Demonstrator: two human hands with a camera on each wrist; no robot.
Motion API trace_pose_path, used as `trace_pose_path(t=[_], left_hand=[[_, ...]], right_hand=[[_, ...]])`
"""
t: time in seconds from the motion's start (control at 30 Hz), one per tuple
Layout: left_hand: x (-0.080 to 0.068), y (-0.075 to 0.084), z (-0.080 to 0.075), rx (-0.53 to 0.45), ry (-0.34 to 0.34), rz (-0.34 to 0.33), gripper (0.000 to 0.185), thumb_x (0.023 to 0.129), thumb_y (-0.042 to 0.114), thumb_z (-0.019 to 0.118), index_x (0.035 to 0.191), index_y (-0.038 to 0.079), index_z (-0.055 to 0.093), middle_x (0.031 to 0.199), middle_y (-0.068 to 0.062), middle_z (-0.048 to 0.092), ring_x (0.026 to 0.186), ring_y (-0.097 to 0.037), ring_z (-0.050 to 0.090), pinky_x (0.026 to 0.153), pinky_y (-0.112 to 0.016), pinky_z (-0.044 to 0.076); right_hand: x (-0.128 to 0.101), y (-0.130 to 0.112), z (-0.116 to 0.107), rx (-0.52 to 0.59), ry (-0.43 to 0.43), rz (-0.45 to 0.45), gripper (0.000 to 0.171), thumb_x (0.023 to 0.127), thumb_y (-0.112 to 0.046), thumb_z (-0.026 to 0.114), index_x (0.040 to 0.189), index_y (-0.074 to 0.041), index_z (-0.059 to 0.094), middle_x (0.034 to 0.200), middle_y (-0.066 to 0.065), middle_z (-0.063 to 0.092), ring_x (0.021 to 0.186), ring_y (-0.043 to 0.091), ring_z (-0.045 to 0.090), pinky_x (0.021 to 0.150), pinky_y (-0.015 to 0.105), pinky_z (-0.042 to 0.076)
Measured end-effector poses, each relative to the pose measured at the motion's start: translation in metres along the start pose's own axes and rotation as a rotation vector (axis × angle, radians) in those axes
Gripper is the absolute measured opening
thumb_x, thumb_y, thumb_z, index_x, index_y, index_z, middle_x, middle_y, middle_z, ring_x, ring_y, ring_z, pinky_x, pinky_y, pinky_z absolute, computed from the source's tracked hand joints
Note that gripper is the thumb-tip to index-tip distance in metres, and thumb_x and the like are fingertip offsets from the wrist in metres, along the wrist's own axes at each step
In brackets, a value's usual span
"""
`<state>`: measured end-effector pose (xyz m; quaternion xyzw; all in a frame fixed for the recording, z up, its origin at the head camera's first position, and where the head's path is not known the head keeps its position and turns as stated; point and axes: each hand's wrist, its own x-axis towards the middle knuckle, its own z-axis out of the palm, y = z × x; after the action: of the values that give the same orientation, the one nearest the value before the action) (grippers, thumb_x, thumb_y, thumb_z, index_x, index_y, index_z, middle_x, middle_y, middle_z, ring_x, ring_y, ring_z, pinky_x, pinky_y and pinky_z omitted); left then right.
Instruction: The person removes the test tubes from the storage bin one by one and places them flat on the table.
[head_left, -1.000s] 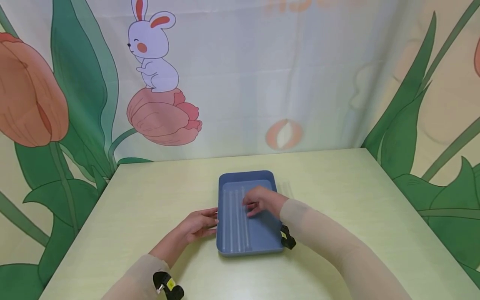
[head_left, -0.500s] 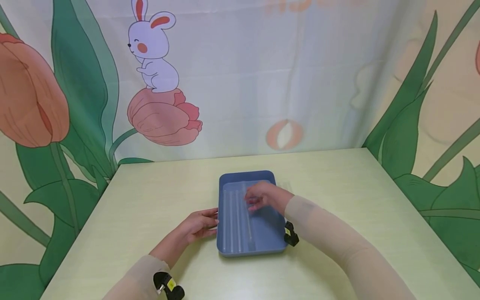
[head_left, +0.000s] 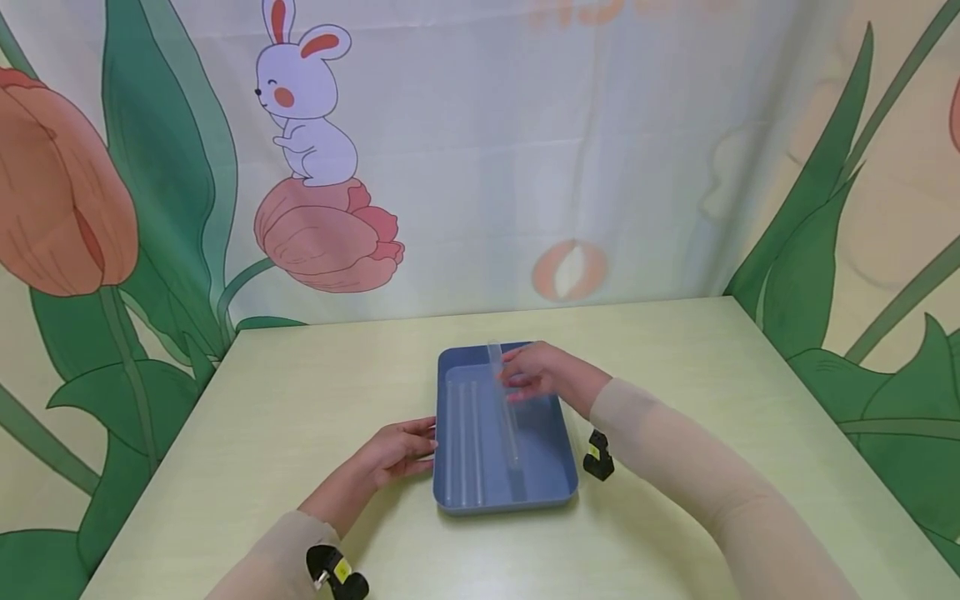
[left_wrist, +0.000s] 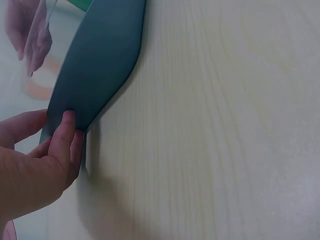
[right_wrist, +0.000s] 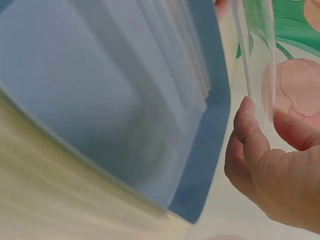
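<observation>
A blue tray (head_left: pixel 562 479) lies mid-table, with two clear tubes (head_left: pixel 467 442) lying lengthwise along its left side. My right hand (head_left: pixel 542 373) hovers over the tray's far end and pinches a third clear tube (head_left: pixel 506 412) near its top; the tube hangs slanted above the tray floor. The right wrist view shows thumb and fingers (right_wrist: pixel 250 130) on the tube (right_wrist: pixel 256 55) above the tray (right_wrist: pixel 210 125). My left hand (head_left: pixel 397 452) rests on the table with its fingertips (left_wrist: pixel 67 130) against the tray's left wall (left_wrist: pixel 100 65).
The pale yellow-green table (head_left: pixel 712 400) stretches out on all sides of the tray. A printed curtain (head_left: pixel 480 150) with a rabbit and tulips closes off the back and both sides. Black camera mounts (head_left: pixel 597 457) sit on both wrists.
My right hand has picked one clear tube out of the tray and raised it toward the far end, tilting it up. The left hand and the tray have stayed put.
</observation>
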<state>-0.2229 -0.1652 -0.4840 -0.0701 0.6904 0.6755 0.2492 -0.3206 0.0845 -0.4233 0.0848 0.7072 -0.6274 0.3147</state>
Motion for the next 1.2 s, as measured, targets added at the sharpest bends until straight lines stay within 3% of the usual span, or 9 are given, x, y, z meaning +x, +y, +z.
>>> trace_pose_path(t=[0.07,0.23,0.37,0.47,0.67,0.87,1.2], left_hand=[[0.0,0.0,0.0,-0.002,0.005,-0.004,0.062,0.099,-0.004,0.054,0.157,-0.005,0.033,0.161,-0.029,0.037,0.107,-0.013,0.066,0.086,-0.027,0.061],[0.0,0.0,0.001,-0.001,0.02,-0.016,0.06,0.099,-0.004,0.053,0.156,-0.004,0.036,0.16,-0.029,0.039,0.106,-0.013,0.066,0.084,-0.026,0.061],[-0.001,0.0,0.001,0.005,0.019,-0.007,0.06,0.099,-0.004,0.054,0.156,-0.004,0.035,0.16,-0.029,0.038,0.112,-0.016,0.066,0.088,-0.029,0.061],[-0.002,0.001,0.0,0.002,0.01,0.007,0.061,0.099,-0.005,0.054,0.157,-0.005,0.033,0.161,-0.029,0.037,0.114,-0.017,0.066,0.092,-0.032,0.061],[-0.002,0.0,0.001,-0.006,-0.001,0.013,0.062,0.098,-0.005,0.054,0.156,-0.007,0.033,0.161,-0.03,0.037,0.114,-0.017,0.066,0.094,-0.034,0.061],[-0.001,0.001,0.0,-0.004,-0.004,0.014,0.062,0.099,-0.005,0.054,0.157,-0.006,0.032,0.161,-0.03,0.035,0.119,-0.02,0.065,0.095,-0.035,0.06],[-0.001,0.0,0.001,-0.002,-0.016,0.009,0.061,0.099,-0.005,0.052,0.157,-0.007,0.032,0.162,-0.031,0.034,0.115,-0.017,0.064,0.087,-0.027,0.059]], right_hand=[[-0.019,-0.008,0.002,-0.034,0.028,-0.007,0.055,0.097,0.006,0.057,0.151,-0.001,0.046,0.151,0.022,0.054,0.115,0.024,0.06,0.099,0.041,0.06],[-0.038,-0.015,-0.011,-0.035,-0.002,-0.059,0.056,0.102,0.002,0.052,0.156,0.0,0.037,0.157,0.023,0.044,0.101,0.016,0.057,0.076,0.027,0.061],[-0.046,-0.017,-0.022,-0.052,-0.003,-0.079,0.057,0.103,-0.002,0.053,0.157,-0.001,0.035,0.157,0.022,0.043,0.108,0.018,0.055,0.082,0.028,0.061],[-0.051,-0.018,-0.032,-0.064,0.0,-0.088,0.056,0.104,-0.005,0.052,0.158,-0.002,0.034,0.146,0.018,0.051,0.108,0.017,0.056,0.085,0.028,0.06],[-0.057,-0.017,-0.056,-0.025,0.022,-0.093,0.057,0.105,-0.004,0.051,0.159,0.0,0.032,0.107,0.002,0.058,0.087,0.009,0.06,0.071,0.022,0.06],[-0.065,-0.018,-0.077,-0.02,0.042,-0.101,0.061,0.105,-0.005,0.052,0.16,0.001,0.027,0.108,0.001,0.056,0.087,0.006,0.06,0.074,0.02,0.06],[-0.079,-0.015,-0.107,-0.021,0.1,-0.102,0.059,0.105,-0.009,0.053,0.159,0.0,0.03,0.108,-0.001,0.059,0.083,0.004,0.063,0.075,0.019,0.061]])
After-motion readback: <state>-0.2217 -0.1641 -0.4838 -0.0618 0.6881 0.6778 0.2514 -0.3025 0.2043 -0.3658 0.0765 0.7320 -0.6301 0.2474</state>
